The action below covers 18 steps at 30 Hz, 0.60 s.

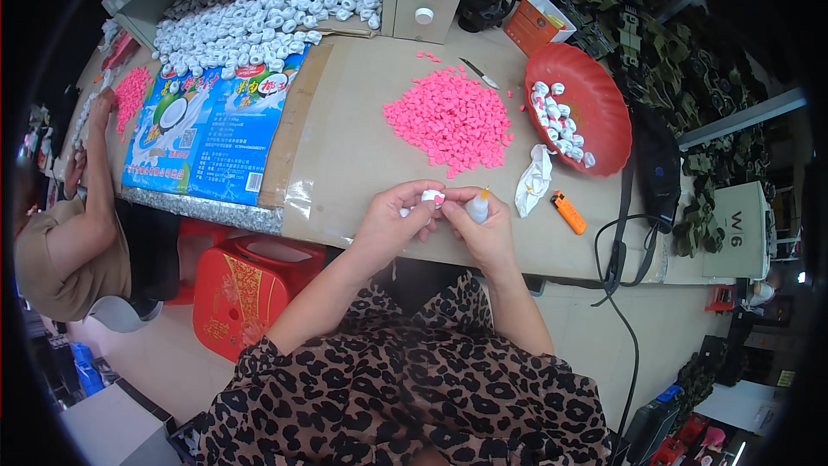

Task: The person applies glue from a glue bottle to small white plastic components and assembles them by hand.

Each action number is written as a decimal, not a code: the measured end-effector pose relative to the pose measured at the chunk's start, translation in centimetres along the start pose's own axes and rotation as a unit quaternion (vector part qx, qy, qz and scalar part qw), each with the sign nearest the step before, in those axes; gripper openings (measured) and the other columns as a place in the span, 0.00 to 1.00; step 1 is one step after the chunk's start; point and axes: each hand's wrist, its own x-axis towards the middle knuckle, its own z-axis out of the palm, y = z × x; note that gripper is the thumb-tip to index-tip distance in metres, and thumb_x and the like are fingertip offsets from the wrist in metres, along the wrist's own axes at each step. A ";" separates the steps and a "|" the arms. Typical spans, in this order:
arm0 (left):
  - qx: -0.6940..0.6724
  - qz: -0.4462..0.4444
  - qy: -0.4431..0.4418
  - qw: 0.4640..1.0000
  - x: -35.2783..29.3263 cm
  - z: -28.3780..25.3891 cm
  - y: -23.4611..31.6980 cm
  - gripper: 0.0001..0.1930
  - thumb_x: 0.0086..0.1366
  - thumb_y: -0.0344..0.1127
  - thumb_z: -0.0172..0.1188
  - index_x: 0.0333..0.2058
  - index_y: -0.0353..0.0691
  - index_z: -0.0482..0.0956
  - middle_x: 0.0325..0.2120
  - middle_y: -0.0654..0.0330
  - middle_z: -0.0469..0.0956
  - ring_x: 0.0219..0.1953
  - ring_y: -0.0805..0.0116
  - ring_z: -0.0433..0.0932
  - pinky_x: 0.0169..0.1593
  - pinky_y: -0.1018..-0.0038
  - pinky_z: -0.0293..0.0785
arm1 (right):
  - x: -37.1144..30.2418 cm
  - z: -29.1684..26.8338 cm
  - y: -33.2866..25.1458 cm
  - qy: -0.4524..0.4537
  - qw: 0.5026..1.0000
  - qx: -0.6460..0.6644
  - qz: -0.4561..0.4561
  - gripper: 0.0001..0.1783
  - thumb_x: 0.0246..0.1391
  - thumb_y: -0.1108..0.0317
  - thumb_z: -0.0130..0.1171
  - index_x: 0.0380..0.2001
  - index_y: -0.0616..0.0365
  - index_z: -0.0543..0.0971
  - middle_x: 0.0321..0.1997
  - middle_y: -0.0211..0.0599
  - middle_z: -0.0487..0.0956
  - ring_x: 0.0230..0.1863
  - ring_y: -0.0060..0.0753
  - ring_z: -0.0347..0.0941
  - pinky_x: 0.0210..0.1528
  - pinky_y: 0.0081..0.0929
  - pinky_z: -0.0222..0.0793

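Observation:
My left hand [388, 223] is closed around a small white rounded piece [429, 195] with a bit of pink on its face. Right beside it, my right hand [493, 237] grips a small whitish squeeze bottle [477, 209] with a yellowish tip pointing up. Both hands meet over the front edge of the table, fingertips close together. Just beyond them lies a pile of small pink pieces [453, 121]. A crumpled white tissue [535, 178] and an orange lighter [568, 214] rest to the right of my right hand.
A red scalloped bowl [599, 78] holds several white pieces. Near it lie a small knife [479, 73] and a black bag [657, 177] with a strap. White pieces [233, 30] heap at the back left, behind blue printed cardboard [207, 147]. A co-worker's hand [102, 108] works far left.

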 end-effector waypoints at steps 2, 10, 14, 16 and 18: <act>0.002 -0.003 0.000 1.000 0.0 0.1 -0.1 0.12 0.57 0.27 0.47 0.40 0.33 0.68 0.23 0.63 0.70 0.22 0.79 0.67 0.24 0.84 0.64 | 0.0 -0.1 0.3 0.008 1.000 -0.021 -0.010 0.07 0.45 0.78 0.53 0.30 0.68 0.71 0.27 0.36 0.74 0.27 0.21 0.70 0.30 0.18 0.67; 0.010 0.025 0.019 0.999 0.0 0.4 -0.2 0.10 0.56 0.26 0.48 0.38 0.32 0.70 0.21 0.63 0.71 0.21 0.79 0.68 0.24 0.85 0.65 | 0.0 0.1 0.9 0.019 1.000 0.002 -0.019 0.06 0.44 0.79 0.52 0.29 0.69 0.71 0.27 0.38 0.74 0.26 0.22 0.71 0.29 0.18 0.70; 0.011 0.023 0.029 0.999 -0.1 0.6 0.0 0.10 0.56 0.26 0.48 0.37 0.32 0.71 0.21 0.63 0.71 0.21 0.79 0.67 0.24 0.85 0.64 | -0.1 0.4 0.8 0.006 0.999 0.036 -0.037 0.05 0.45 0.81 0.51 0.28 0.69 0.71 0.26 0.40 0.74 0.25 0.24 0.71 0.28 0.20 0.71; 0.002 0.017 0.022 1.000 0.0 0.5 0.0 0.09 0.55 0.26 0.49 0.37 0.33 0.71 0.20 0.63 0.71 0.20 0.79 0.67 0.24 0.85 0.64 | -0.1 0.5 1.0 0.008 0.998 0.046 -0.037 0.04 0.45 0.81 0.50 0.28 0.69 0.71 0.26 0.40 0.74 0.25 0.25 0.71 0.28 0.20 0.71; 0.001 0.009 0.012 1.000 0.0 0.3 0.3 0.10 0.55 0.25 0.47 0.37 0.34 0.71 0.22 0.64 0.71 0.22 0.80 0.68 0.25 0.86 0.64 | 0.0 0.7 1.1 0.009 0.998 0.056 -0.038 0.04 0.45 0.81 0.50 0.28 0.69 0.71 0.26 0.40 0.73 0.26 0.25 0.71 0.28 0.20 0.71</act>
